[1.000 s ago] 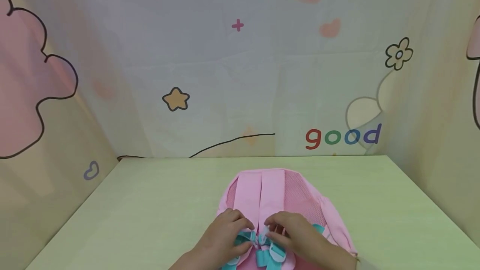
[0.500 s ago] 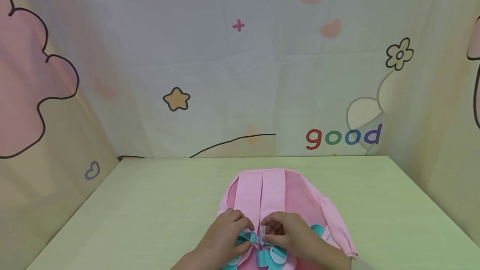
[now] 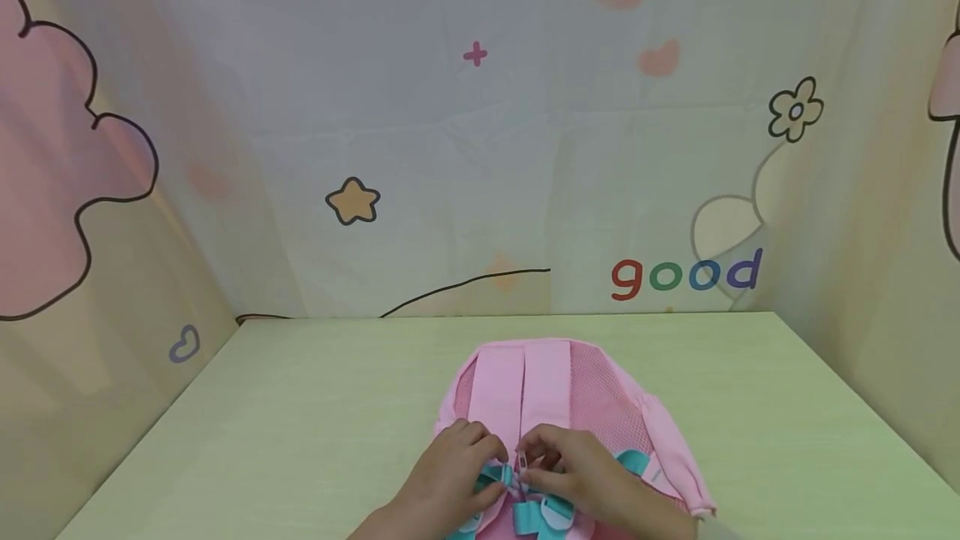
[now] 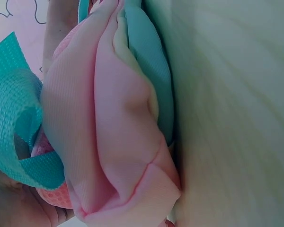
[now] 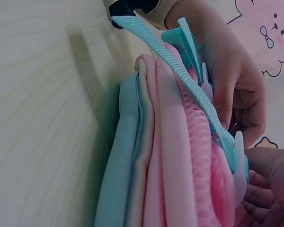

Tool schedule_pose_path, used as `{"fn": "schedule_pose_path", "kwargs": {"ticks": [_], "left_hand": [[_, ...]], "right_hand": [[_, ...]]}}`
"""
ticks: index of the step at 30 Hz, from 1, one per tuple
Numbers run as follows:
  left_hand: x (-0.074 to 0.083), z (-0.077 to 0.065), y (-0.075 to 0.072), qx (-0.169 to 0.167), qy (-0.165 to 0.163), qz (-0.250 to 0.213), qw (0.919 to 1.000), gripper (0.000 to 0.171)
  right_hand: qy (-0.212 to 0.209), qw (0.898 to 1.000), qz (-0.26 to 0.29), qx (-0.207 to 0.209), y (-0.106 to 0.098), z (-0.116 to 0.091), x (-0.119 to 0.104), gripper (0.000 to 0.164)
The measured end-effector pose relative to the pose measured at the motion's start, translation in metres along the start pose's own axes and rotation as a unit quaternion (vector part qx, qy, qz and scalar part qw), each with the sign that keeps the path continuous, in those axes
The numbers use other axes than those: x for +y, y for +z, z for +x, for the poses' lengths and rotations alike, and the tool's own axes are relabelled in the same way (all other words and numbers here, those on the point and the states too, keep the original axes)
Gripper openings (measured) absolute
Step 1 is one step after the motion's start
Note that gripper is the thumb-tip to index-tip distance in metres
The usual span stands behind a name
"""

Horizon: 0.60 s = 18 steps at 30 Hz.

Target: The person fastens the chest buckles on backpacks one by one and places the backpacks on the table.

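Observation:
A pink backpack point(image 3: 546, 377) lies on the table with its shoulder straps and mesh back facing up. My left hand point(image 3: 450, 473) pinches the end of a teal webbing strap point(image 3: 491, 473) between thumb and fingers. Opposite it, my right hand point(image 3: 585, 461) pinches a small pale plastic buckle piece point(image 3: 522, 461). The two sets of fingertips are close together over the middle of the straps; whether the strap ends touch is hard to see. In the right wrist view, a white buckle point(image 5: 239, 165) on teal webbing sits at the fingers of my right hand.
Below the hands, a white strap adjuster point(image 3: 557, 511) with teal webbing lies on the bag. The pale green table point(image 3: 300, 407) extends around it. A printed cloth backdrop point(image 3: 480, 148) rises behind and at both sides.
My right hand has shifted slightly left toward the left hand, and the pale buckle piece has turned upright between its fingers. The left hand and backpack stay nearly still.

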<state>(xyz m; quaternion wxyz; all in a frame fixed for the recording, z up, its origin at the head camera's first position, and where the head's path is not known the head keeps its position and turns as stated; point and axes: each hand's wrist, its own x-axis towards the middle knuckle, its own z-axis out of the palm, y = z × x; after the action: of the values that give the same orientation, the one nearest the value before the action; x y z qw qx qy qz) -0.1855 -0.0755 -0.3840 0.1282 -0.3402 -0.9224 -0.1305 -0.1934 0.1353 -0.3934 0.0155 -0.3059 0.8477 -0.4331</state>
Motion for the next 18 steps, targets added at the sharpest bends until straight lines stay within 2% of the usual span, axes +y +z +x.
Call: {"fn": "schedule_pose_path", "kwargs": {"ticks": [3, 8, 18], "left_hand": [[-0.001, 0.000, -0.001, 0.000, -0.003, -0.017, 0.9999, 0.020], [-0.002, 0.000, -0.003, 0.000, -0.019, -0.070, 0.9973, 0.020], [-0.004, 0.000, -0.008, 0.036, -0.032, -0.141, 0.9888, 0.017]], "right_hand": [[-0.004, 1.000, -0.001, 0.000, -0.002, 0.000, -0.001, 0.021], [0.000, 1.000, -0.007, 0.004, -0.007, -0.004, -0.003, 0.022], [0.016, 1.000, -0.010, -0.001, -0.011, -0.008, -0.003, 0.014]]}}
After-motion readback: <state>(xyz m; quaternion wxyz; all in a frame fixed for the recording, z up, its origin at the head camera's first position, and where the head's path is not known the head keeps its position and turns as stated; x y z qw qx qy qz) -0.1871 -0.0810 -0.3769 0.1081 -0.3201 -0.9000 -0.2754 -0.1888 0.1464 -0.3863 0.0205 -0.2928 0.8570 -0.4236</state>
